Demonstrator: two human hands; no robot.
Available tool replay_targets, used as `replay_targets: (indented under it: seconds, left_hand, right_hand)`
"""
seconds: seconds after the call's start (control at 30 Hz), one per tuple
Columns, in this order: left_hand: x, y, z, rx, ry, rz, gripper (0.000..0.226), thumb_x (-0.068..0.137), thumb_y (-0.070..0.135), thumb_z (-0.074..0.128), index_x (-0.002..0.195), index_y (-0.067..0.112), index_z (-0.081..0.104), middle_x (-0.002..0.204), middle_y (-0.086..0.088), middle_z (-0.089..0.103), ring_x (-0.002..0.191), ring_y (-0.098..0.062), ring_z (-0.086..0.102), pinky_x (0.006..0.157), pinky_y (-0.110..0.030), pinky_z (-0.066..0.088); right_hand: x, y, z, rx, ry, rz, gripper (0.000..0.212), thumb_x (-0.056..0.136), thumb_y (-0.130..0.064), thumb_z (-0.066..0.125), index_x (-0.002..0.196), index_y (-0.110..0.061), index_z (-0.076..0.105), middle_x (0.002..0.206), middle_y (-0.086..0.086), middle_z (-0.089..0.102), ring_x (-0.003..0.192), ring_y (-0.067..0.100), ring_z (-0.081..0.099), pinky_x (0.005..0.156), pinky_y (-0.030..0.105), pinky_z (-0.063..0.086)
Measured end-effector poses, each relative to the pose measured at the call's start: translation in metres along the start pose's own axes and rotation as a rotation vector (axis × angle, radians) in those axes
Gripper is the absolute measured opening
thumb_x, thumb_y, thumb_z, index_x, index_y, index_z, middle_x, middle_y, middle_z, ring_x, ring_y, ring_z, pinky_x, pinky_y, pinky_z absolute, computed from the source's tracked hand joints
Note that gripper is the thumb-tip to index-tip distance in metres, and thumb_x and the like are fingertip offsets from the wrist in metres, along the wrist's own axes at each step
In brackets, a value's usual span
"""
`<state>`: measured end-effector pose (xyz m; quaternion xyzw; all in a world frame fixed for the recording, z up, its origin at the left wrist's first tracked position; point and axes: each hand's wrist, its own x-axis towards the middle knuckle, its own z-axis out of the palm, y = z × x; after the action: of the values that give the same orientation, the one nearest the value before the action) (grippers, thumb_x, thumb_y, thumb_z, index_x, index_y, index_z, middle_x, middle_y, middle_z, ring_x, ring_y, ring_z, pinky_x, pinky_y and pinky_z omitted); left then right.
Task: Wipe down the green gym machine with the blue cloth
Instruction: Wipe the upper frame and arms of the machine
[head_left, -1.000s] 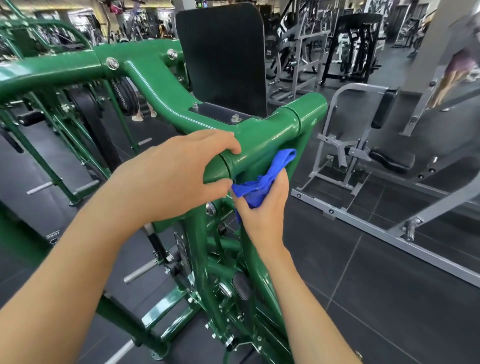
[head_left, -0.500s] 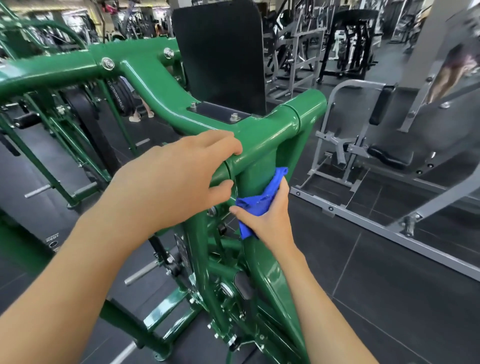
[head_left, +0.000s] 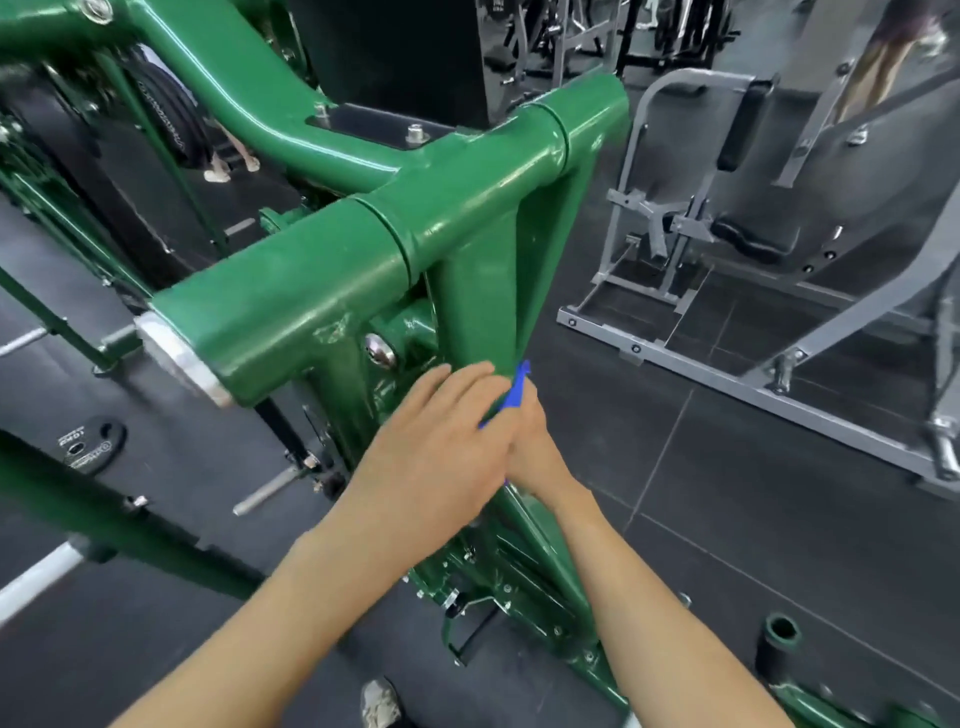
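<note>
While the left hand (head_left: 441, 441) lay with straight fingers flat on a sloping strut of the glossy green painted steel gym machine (head_left: 332, 291), the right hand (head_left: 537, 452) held the crumpled blue fabric cloth (head_left: 517, 397) against that strut's right side, below the thick cross tube. Only a sliver of cloth showed; the right fingers were mostly hidden. A grey steel bench frame (head_left: 675, 223) stood well apart, to the right.

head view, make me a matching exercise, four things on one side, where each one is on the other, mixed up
1 blue cloth
2 left hand
3 silver end cap
4 shoe

A on the floor, bottom edge
B near end of the thick green tube
C between the right hand and the green upright
D fingers on the green upright

Pairs: 1-C, 2-D, 3-B, 4-A
</note>
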<state>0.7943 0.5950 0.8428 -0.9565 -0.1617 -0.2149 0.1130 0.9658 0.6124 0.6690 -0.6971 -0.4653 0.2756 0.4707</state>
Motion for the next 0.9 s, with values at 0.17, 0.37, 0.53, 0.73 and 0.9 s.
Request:
replay_targets:
  seconds: [0.17, 0.37, 0.53, 0.73, 0.9]
  left_hand:
    - [-0.044, -0.008, 0.099, -0.204, -0.411, -0.284, 0.034, 0.085, 0.021, 0.071, 0.119, 0.018, 0.067, 0.136, -0.004, 0.058, 0.123, -0.030, 0.060, 0.091, -0.045, 0.054]
    - [-0.060, -0.006, 0.140, -0.357, -0.532, -0.505, 0.053, 0.098, 0.028, 0.060, 0.149, 0.025, 0.043, 0.144, 0.005, 0.040, 0.117, -0.022, 0.056, 0.083, -0.043, 0.055]
    - [-0.066, -0.010, 0.155, -0.449, -0.578, -0.576, 0.062, 0.097, 0.025, 0.061, 0.152, 0.037, 0.035, 0.145, 0.006, 0.036, 0.110, -0.022, 0.056, 0.079, -0.044, 0.056]
    - [-0.076, 0.006, 0.179, -0.521, -0.682, -0.612, 0.069, 0.099, 0.027, 0.060, 0.156, 0.042, 0.025, 0.148, 0.003, 0.038, 0.110, -0.024, 0.059, 0.083, -0.042, 0.053]
    - [-0.085, 0.025, 0.205, -0.625, -0.767, -0.601, 0.085, 0.099, 0.026, 0.060, 0.157, 0.052, 0.005, 0.141, -0.004, 0.045, 0.109, -0.026, 0.060, 0.092, -0.051, 0.053]
  right_hand:
    - [-0.027, 0.048, 0.014, -0.195, -0.042, 0.168, 0.118, 0.049, -0.075, 0.076, 0.145, -0.022, 0.033, 0.132, -0.007, 0.044, 0.126, 0.019, 0.040, 0.109, 0.042, 0.040]
    - [-0.040, 0.094, 0.016, -0.334, -0.044, 0.221, 0.130, 0.050, -0.076, 0.084, 0.152, -0.019, 0.027, 0.138, -0.005, 0.041, 0.130, 0.019, 0.039, 0.112, 0.047, 0.039]
    - [-0.036, 0.106, 0.009, -0.405, -0.180, 0.248, 0.142, 0.055, -0.075, 0.085, 0.161, -0.018, 0.008, 0.155, 0.003, 0.031, 0.144, 0.026, 0.028, 0.117, 0.057, 0.033]
    - [-0.050, 0.129, 0.025, -0.342, -0.046, 0.271, 0.139, 0.058, -0.068, 0.088, 0.161, -0.013, 0.013, 0.156, 0.004, 0.033, 0.144, 0.024, 0.030, 0.121, 0.049, 0.028]
    - [-0.085, 0.186, 0.023, -0.390, -0.054, 0.409, 0.138, 0.060, -0.069, 0.086, 0.162, -0.012, 0.012, 0.154, 0.005, 0.032, 0.144, 0.024, 0.029, 0.122, 0.049, 0.026]
